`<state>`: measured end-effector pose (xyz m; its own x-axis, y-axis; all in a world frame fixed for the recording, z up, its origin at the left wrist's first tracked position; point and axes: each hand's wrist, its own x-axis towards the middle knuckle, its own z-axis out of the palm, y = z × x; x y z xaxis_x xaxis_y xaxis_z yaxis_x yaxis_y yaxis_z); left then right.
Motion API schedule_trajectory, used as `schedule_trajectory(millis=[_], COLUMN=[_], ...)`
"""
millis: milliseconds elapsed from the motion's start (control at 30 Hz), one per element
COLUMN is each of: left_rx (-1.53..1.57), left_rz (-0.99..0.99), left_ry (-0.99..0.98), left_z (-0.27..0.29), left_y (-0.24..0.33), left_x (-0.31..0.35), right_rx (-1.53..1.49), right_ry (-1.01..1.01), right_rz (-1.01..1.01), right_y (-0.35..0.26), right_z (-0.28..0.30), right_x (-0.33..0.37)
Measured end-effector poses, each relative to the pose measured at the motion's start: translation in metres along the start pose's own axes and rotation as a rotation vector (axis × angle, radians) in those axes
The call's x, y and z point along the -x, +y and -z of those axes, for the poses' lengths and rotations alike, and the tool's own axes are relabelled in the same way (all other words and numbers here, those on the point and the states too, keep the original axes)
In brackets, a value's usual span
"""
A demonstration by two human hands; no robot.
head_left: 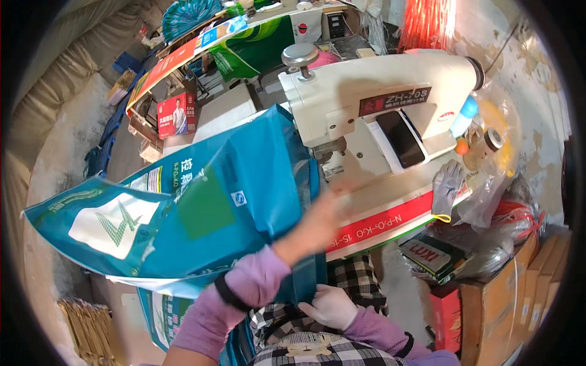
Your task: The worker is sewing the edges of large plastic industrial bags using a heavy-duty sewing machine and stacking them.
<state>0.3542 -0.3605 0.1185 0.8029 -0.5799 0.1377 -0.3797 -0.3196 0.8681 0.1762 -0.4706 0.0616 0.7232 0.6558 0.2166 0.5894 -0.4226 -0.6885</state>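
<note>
A large blue woven bag (201,201) with white and green print lies spread across my lap and the sewing table, reaching up to the needle area of a cream sewing machine (378,91). My left hand (314,226), bare and motion-blurred, lies flat over the bag's right edge, fingers stretched toward the machine. The purple sleeve of that arm comes in from the lower left. My right hand (332,305), in a white glove, grips the bag's lower dark edge just above my checked lap.
A dark phone (400,139) leans on the machine body. A grey glove (448,186) lies on the table's right end beside a clear plastic bag of bottles (488,140). Cardboard boxes (506,293) stand at right. A red box (177,114) sits at back left.
</note>
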Motion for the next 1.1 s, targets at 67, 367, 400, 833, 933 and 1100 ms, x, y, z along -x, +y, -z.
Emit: schedule_trajectory(millis=[67, 367, 400, 833, 933, 1100], left_rx=[0.392, 0.829, 1.150, 1.212, 1.230, 1.117], left_rz=[0.305, 0.565, 0.601, 0.724, 0.651, 0.440], left_ry=[0.518, 0.592, 0.620, 0.188, 0.296, 0.779], left_z=[0.056, 0.016, 0.017, -0.046, -0.042, -0.045], left_y=[-0.130, -0.056, -0.069, 0.013, 0.014, -0.016], left_x=[0.026, 0.001, -0.001, 0.134, 0.128, 0.043], right_rx=[-0.230, -0.308, -0.292, -0.142, -0.174, -0.109], right_ry=[0.110, 0.221, 0.195, 0.178, 0.151, 0.215], right_rz=[-0.141, -0.208, -0.207, -0.305, -0.333, -0.216], right_y=[-0.010, -0.025, -0.028, 0.027, 0.021, -0.012], right_z=[0.008, 0.039, 0.039, 0.007, 0.010, 0.030], right_x=[-0.006, -0.004, -0.006, 0.028, 0.025, 0.012])
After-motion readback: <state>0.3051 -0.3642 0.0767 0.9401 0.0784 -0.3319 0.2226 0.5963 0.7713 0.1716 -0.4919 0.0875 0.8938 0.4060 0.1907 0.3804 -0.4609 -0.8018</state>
